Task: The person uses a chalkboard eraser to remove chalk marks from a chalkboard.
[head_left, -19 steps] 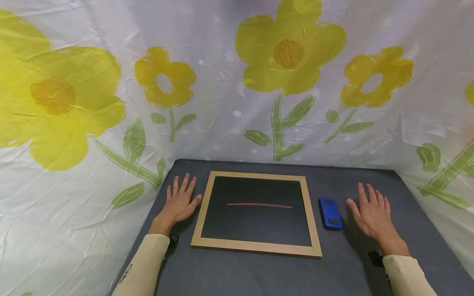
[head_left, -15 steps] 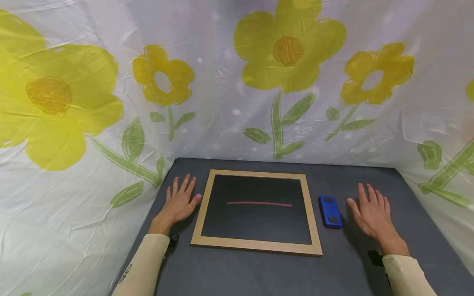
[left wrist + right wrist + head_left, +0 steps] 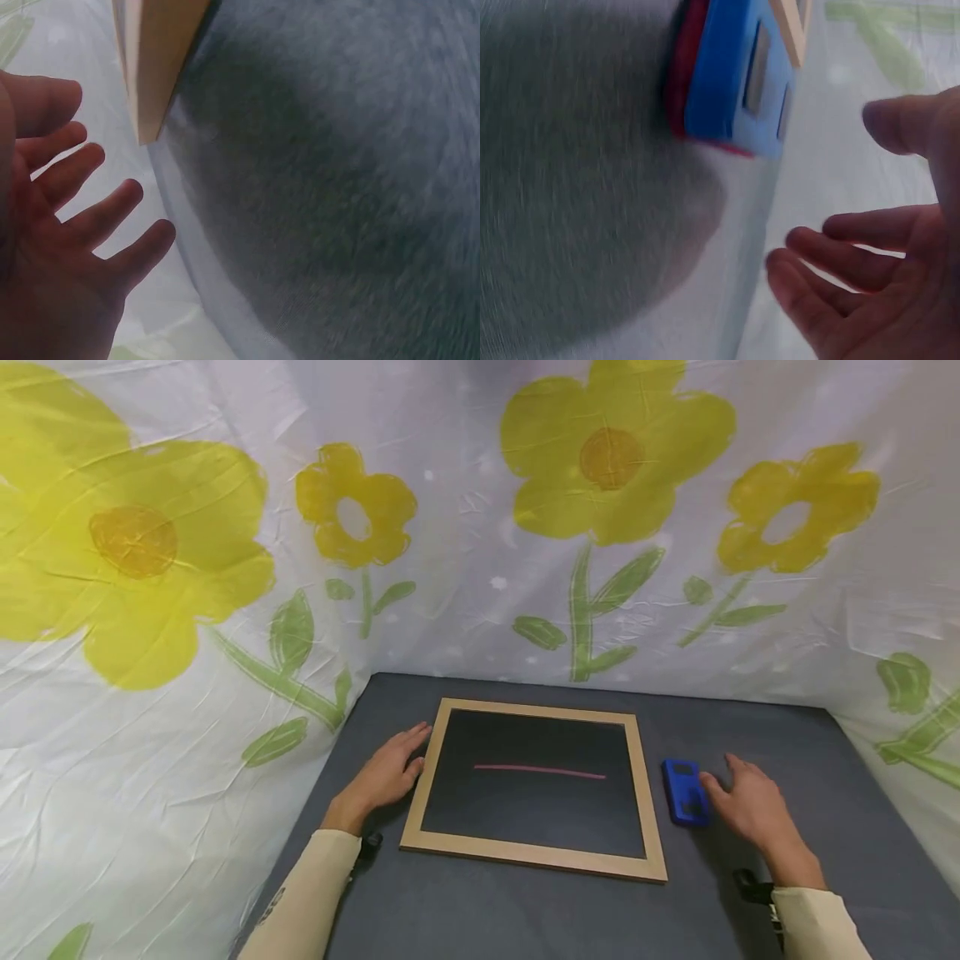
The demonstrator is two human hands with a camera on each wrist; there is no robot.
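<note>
Blue, the block is set on the tabletop between the blackboard and the right hand. Nothing is gripped there or by the left hand, fingers and thumbs being parted. By a careless thumb, the block could be knocked left; by a left-hand push, the blackboard could be slid.

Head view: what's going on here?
A person's left hand is beside the left edge of a wood-framed blackboard marked with one pink line. Their right hand is beside a blue block, which lies on the dark table just right of the board. Neither hand grips anything.
</note>
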